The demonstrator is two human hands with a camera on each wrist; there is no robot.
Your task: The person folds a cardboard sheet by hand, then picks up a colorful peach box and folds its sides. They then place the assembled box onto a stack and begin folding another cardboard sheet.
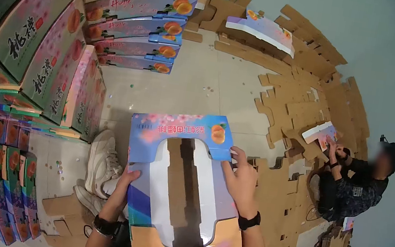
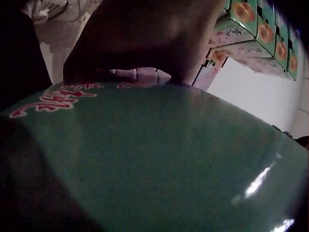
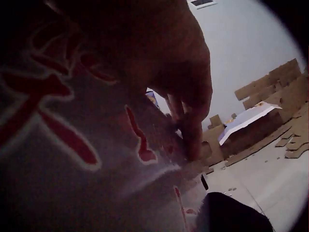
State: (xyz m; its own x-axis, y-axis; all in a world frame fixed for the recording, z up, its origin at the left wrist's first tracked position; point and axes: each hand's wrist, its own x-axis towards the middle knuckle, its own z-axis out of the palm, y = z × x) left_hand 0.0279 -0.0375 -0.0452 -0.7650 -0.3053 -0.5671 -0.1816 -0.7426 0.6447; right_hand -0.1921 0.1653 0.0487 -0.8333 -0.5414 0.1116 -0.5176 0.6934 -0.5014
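A printed cardboard fruit box (image 1: 149, 149), blue at its far end and orange at its near end, is held in front of me. Peaches and lettering decorate it, and a large cut-out in its top shows a white and brown inside. My left hand (image 1: 122, 184) grips its left side, thumb at the edge and other fingers hidden. On the far right corner, my right hand (image 1: 241, 182) holds the box with thumb and fingers about the edge. The left wrist view shows a glossy green side panel (image 2: 159, 154); in the right wrist view, bent fingers (image 3: 193, 130) lie along the edge.
Stacked peach boxes (image 1: 135, 26) rise at the far left, with more green boxes (image 1: 37, 57) nearer. Flat brown cardboard (image 1: 267, 202) covers the floor to the right. A seated person (image 1: 358, 188) there handles a white-edged printed piece (image 1: 317, 132). Another printed piece (image 1: 264, 30) lies at the back.
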